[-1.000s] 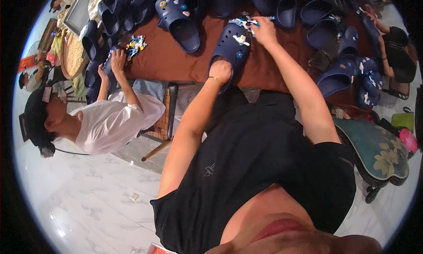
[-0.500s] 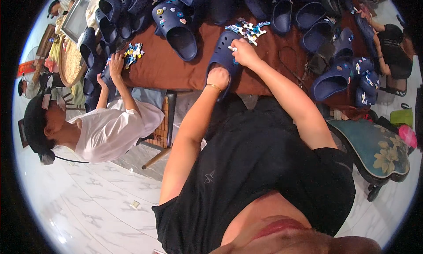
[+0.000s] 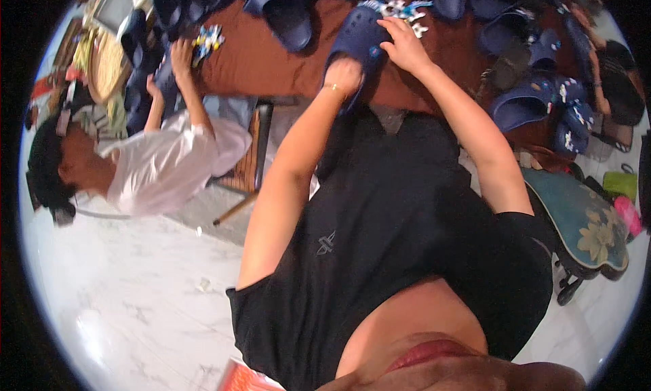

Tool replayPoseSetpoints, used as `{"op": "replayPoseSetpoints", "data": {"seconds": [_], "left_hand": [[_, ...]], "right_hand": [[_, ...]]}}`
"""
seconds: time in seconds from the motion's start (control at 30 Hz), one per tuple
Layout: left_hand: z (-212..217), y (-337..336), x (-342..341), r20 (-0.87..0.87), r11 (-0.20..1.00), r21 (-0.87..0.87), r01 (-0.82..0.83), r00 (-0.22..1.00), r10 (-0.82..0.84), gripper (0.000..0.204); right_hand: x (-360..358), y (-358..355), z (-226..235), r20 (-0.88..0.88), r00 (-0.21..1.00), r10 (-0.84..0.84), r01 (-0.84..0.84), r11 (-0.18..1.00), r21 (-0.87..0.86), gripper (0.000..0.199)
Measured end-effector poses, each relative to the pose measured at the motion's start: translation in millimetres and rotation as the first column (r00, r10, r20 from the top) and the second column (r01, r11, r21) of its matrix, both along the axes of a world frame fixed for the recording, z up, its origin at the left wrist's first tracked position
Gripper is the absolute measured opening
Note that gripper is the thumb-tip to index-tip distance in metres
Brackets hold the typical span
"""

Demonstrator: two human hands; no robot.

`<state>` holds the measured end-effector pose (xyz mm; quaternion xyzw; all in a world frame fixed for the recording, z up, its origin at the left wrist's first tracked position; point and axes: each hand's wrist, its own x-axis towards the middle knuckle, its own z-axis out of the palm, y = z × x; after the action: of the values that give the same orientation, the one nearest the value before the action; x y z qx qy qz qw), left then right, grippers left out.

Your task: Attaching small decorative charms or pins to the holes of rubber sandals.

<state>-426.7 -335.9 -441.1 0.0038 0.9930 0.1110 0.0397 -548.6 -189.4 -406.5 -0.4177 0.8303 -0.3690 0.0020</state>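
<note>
Left hand [image 3: 344, 75] clamps the heel of a navy clog [image 3: 357, 44] against the brown table [image 3: 258, 59]. Right hand [image 3: 403, 45], just beyond, presses fingertips on its upper. Past them lie small charms [image 3: 400, 10]; farther off, more clogs [image 3: 542, 99].

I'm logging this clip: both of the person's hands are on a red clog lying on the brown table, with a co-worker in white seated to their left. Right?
Not quite: the clog is dark blue, not red. The head view shows the left hand on its heel end and the right hand at its front, on the brown table. The co-worker in white does sit to the left.
</note>
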Motion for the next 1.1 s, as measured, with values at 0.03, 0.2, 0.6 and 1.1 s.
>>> {"op": "replayPoseSetpoints", "data": {"seconds": [0.03, 0.2, 0.6, 1.1], "left_hand": [[1, 0, -7, -0.011, 0.999, 0.019, -0.033, 0.999, 0.033, 0.018], [5, -4, -42, 0.049, 0.999, 0.023, -0.029, 0.998, 0.028, 0.022], [5, -4, -36, 0.042, 0.999, 0.038, -0.027, 0.999, 0.025, 0.024], [1, -1, -24, -0.056, 0.987, 0.108, -0.118, 0.991, 0.124, 0.020]], "right_hand": [[10, -1, -2, -0.058, 0.997, 0.053, -0.054, 0.999, -0.004, 0.047], [15, -6, -12, -0.126, 0.990, 0.057, -0.056, 0.998, 0.012, 0.049], [-17, -8, -14, 0.145, 0.971, 0.192, -0.200, 0.979, 0.040, 0.024], [-13, 12, -26, 0.469, 0.862, -0.192, 0.215, 0.977, 0.005, 0.044]]}}
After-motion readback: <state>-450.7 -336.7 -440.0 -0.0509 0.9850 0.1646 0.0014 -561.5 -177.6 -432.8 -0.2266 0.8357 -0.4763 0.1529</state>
